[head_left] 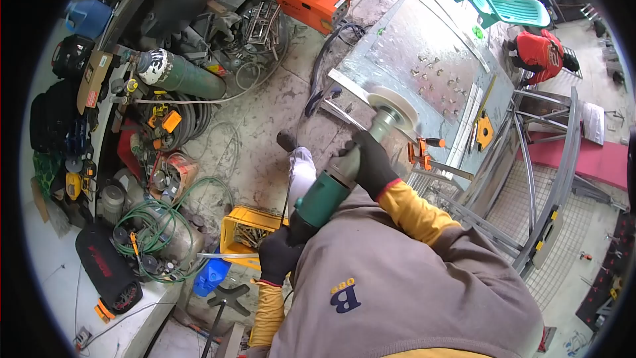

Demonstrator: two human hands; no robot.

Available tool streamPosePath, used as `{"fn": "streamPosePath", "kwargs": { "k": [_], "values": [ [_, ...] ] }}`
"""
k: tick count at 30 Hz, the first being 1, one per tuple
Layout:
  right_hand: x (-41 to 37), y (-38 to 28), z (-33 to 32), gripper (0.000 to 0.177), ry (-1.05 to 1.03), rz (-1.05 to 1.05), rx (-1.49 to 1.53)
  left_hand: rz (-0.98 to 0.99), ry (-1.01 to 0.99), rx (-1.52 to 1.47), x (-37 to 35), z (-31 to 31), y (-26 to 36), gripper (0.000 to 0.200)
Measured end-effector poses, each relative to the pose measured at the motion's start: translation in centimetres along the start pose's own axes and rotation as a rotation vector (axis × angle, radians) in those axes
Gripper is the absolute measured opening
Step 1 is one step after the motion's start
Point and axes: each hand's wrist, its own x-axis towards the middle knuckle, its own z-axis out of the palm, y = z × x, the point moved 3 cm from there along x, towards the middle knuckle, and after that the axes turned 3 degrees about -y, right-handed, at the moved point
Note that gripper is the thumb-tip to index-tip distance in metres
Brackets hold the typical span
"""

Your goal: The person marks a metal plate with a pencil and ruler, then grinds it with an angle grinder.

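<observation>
I hold a green angle grinder (322,199) with both hands, tilted up and away from my body. My left hand (277,256), in a black glove, is closed round its rear end near the cord. My right hand (372,164), also gloved, wraps the grey front part behind the head. The pale round disc (395,104) on the grinder overlaps the corner of a worktable (411,46) topped with a metal sheet. A flat metal bar (349,87) lies beside the disc at the table's near edge. An orange clamp (424,152) sits right of my right hand.
A yellow crate (235,229) stands beside my left hand. Leftward are a gas cylinder (182,78), coiled green hose (156,225) and tools. An orange welding machine (311,1) is ahead. To the right are a metal frame (563,159) and a person in red (544,55), bending.
</observation>
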Motion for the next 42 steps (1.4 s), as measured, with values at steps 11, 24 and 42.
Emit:
{"fn": "streamPosePath", "kwargs": {
  "k": [11, 24, 42],
  "values": [
    [3.6, 0.2, 6.6, 0.020, -0.116, 0.105, -0.007, 0.042, 0.143, -0.025, 1.4, -1.7, -0.6, 0.036],
    [-1.4, -1.7, -0.7, 0.025, -0.016, 0.017, -0.020, 0.038, 0.018, -0.042, -0.7, 2.0, 0.5, 0.037],
    [1.5, -0.1, 4.3, 0.022, -0.111, 0.082, -0.028, 0.085, 0.150, 0.021, -0.2, 0.5, -0.4, 0.032]
  ]
}}
